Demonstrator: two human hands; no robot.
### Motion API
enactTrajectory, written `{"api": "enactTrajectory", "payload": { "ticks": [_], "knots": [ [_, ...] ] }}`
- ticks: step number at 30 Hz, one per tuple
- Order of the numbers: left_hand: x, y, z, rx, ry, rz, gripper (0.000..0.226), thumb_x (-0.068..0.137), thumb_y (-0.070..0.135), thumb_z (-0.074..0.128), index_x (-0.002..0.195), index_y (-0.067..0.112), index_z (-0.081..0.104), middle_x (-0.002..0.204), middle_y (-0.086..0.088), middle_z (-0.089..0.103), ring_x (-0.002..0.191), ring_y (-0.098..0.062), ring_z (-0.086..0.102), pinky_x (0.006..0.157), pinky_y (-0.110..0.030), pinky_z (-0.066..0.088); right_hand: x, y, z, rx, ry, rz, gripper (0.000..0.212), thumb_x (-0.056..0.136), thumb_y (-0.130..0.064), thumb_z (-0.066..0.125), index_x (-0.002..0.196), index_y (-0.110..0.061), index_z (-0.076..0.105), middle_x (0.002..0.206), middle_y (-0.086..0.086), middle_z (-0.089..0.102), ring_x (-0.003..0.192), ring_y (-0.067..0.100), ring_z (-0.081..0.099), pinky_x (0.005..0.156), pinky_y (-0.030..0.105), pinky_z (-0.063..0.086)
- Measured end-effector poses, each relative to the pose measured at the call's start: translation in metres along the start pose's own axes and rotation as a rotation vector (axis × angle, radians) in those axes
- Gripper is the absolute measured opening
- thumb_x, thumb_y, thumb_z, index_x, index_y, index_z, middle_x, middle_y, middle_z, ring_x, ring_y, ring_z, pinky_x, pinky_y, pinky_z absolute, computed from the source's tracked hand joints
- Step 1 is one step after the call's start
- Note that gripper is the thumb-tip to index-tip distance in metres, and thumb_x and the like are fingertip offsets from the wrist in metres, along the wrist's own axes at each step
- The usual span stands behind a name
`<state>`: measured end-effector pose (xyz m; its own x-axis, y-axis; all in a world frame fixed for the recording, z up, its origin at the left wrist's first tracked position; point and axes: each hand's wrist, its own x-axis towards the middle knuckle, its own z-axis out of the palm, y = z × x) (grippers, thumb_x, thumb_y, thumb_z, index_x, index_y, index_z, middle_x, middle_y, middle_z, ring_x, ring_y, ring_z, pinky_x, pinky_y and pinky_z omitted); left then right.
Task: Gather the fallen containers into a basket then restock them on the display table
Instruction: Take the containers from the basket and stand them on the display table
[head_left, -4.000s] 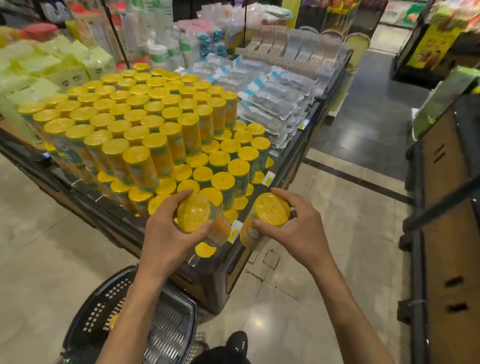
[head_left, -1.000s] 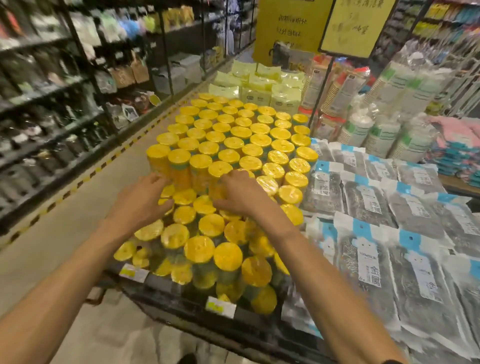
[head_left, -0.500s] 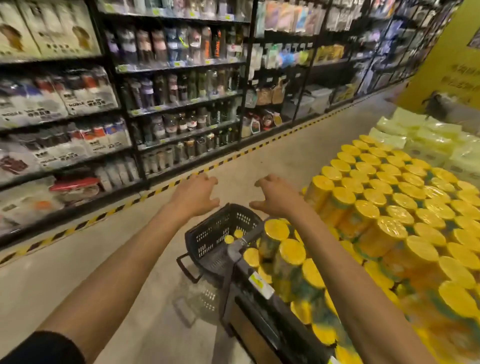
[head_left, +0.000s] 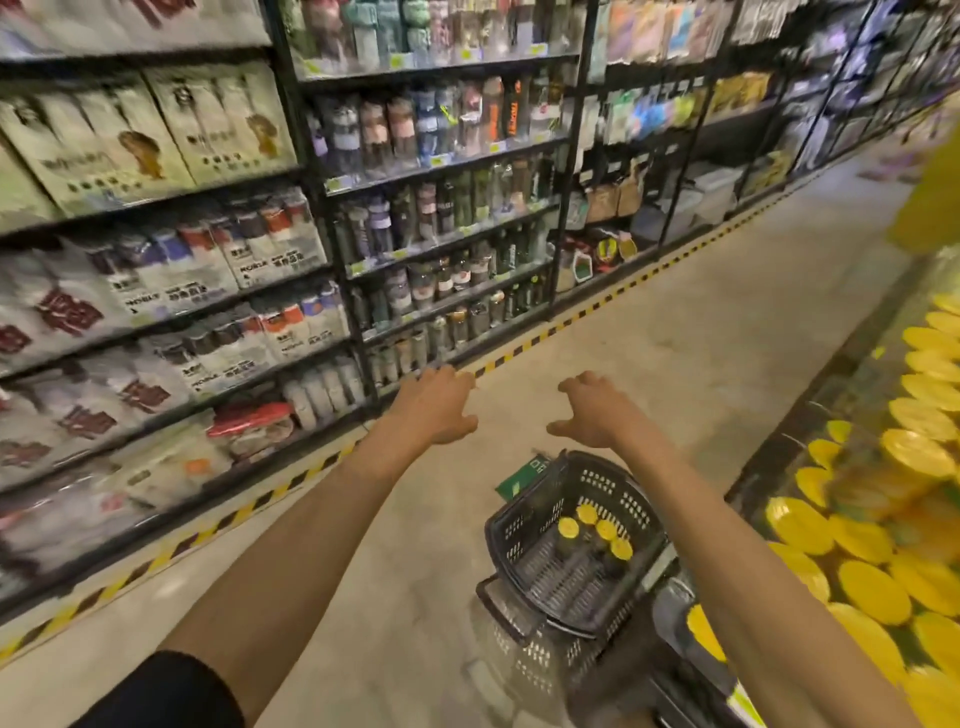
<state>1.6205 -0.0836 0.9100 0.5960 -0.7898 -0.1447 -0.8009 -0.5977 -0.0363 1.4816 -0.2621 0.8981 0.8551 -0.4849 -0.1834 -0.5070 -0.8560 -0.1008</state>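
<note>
Both hands empty, fingers spread: left hand (head_left: 436, 408) & right hand (head_left: 597, 413) reach out over floor, beyond basket (head_left: 519, 525). 4 yellow-lidded containers (head_left: 605, 530) lie in basket, just beside counter (head_left: 769, 467) w/ more stacked.

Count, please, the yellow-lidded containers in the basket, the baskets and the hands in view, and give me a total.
Yellow-lidded containers in the basket: 4
Baskets: 1
Hands (left hand, right hand), both empty: 2
Total: 7
</note>
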Motion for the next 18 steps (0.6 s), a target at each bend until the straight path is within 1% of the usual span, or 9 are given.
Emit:
{"api": "enactTrajectory", "payload": {
  "ticks": [4, 8, 13, 15, 18],
  "knots": [
    [0.049, -0.015, 0.001, 0.011, -0.032, 0.059, 0.055, 0.093, 0.047, 0.056, 0.139, 0.02, 0.044, 0.132, -0.011, 0.05, 0.121, -0.033, 0.047, 0.095, -0.051, 0.045, 0.051, 0.002, 0.002, -0.002, -0.026, 0.037, 0.074, 0.089, -0.052, 0.063, 0.147, -0.014, 0.038, 0.146, 0.014, 0.04, 0.132, 0.035, 0.04, 0.106, 0.046, 0.041],
    [0.112, -0.024, 0.001, 0.006, -0.015, 0.128, 0.051, 0.094, 0.044, 0.055, 0.137, 0.018, 0.045, 0.131, -0.011, 0.049, 0.12, -0.033, 0.047, 0.093, -0.048, 0.043, 0.106, 0.015, -0.001, 0.009, -0.024, 0.089, 0.073, 0.09, -0.052, 0.062, 0.148, -0.015, 0.037, 0.146, 0.013, 0.039, 0.131, 0.034, 0.04, 0.105, 0.046, 0.041],
    [0.207, -0.03, -0.005, 0.042, -0.031, 0.208, 0.058, 0.094, 0.047, 0.053, 0.144, 0.02, 0.04, 0.138, -0.01, 0.046, 0.125, -0.032, 0.045, 0.096, -0.048, 0.043, 0.178, 0.045, -0.006, 0.061, -0.043, 0.188, 0.07, 0.089, -0.052, 0.062, 0.145, -0.015, 0.039, 0.143, 0.012, 0.039, 0.13, 0.034, 0.04, 0.101, 0.044, 0.042],
    [0.247, -0.03, -0.008, 0.043, -0.046, 0.247, 0.059, 0.094, 0.048, 0.053, 0.144, 0.021, 0.04, 0.139, -0.008, 0.047, 0.127, -0.029, 0.046, 0.099, -0.047, 0.045, 0.2, 0.057, -0.009, 0.085, -0.069, 0.236, 0.071, 0.09, -0.053, 0.061, 0.146, -0.015, 0.038, 0.144, 0.012, 0.038, 0.131, 0.033, 0.038, 0.101, 0.043, 0.041],
    [0.301, -0.027, -0.012, 0.072, -0.056, 0.302, 0.059, 0.094, 0.049, 0.052, 0.145, 0.022, 0.039, 0.141, -0.007, 0.046, 0.129, -0.029, 0.044, 0.099, -0.047, 0.044, 0.226, 0.076, -0.013, 0.097, -0.065, 0.303, 0.07, 0.091, -0.052, 0.06, 0.147, -0.016, 0.038, 0.145, 0.012, 0.039, 0.132, 0.033, 0.038, 0.103, 0.043, 0.04]
  ]
}}
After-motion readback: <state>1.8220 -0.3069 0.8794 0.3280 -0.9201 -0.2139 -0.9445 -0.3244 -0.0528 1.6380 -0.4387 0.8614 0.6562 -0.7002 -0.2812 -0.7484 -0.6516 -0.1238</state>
